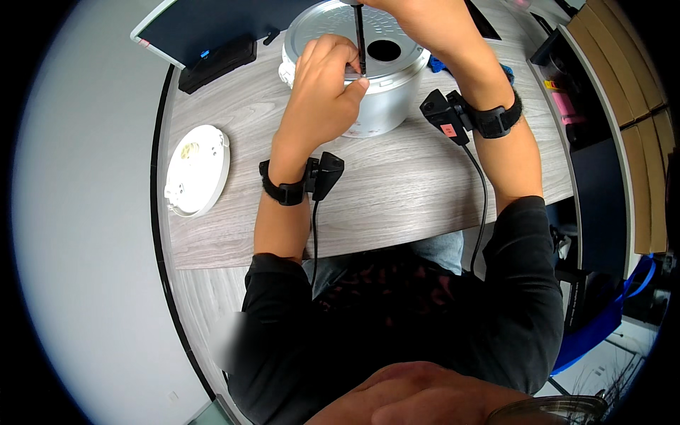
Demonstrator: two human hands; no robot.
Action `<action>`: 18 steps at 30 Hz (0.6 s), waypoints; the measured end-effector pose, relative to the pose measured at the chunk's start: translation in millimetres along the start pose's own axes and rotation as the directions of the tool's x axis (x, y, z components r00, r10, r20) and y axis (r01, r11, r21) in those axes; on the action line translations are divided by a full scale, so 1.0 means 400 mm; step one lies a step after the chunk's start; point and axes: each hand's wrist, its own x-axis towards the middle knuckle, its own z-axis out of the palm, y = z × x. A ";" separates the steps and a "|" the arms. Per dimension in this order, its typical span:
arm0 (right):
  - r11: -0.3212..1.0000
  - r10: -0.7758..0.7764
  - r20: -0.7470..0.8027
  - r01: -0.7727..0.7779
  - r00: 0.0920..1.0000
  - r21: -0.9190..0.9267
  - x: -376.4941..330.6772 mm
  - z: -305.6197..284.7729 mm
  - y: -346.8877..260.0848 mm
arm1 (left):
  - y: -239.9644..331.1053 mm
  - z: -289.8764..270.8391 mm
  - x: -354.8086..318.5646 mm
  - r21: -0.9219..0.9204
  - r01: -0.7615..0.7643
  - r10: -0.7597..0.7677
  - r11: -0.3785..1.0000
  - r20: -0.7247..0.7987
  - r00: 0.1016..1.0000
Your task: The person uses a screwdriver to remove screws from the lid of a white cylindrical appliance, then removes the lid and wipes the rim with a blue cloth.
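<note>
A round white appliance (386, 113), like a rice cooker body, stands at the far side of the table. Its silver metal top (326, 25) has a dimpled pattern and a dark round hole. At the picture's top edge my right hand (404, 6), partly cut off, grips a screwdriver (361, 35) by its handle. The black shaft points down, with its tip at the near rim of the metal top. My left hand (322, 95) is closed around that tip, thumb and fingers pinching at the rim. Whatever is between those fingers is hidden.
A white oval cover (200, 170) lies at the table's left. Behind it are a black pouch (218, 65) and a monitor (212, 28). Something blue (438, 65) sits right of the appliance. Shelving with cardboard boxes (616, 64) borders the right side. Cables hang from both wrist devices.
</note>
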 end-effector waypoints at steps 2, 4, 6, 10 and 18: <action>0.991 0.014 -0.006 -0.015 1.000 -0.130 -0.002 -0.002 -0.008 | 0.001 -0.002 0.003 0.009 0.005 -0.005 1.000 0.015 1.000; 0.967 0.001 0.008 0.001 1.000 -0.253 -0.008 0.004 -0.027 | -0.002 -0.003 0.000 0.015 0.009 -0.009 1.000 0.011 1.000; 0.989 0.008 0.042 -0.001 0.999 -0.151 0.006 -0.010 -0.002 | -0.003 -0.001 -0.002 0.014 0.007 -0.007 1.000 0.006 1.000; 0.992 0.022 0.034 -0.027 0.999 0.123 0.005 -0.007 -0.003 | 0.000 0.001 0.002 0.002 -0.006 0.006 1.000 0.002 1.000; 0.983 0.090 0.036 -0.083 0.995 -0.165 0.008 -0.003 -0.017 | -0.002 0.004 -0.001 0.007 0.014 -0.014 1.000 -0.003 1.000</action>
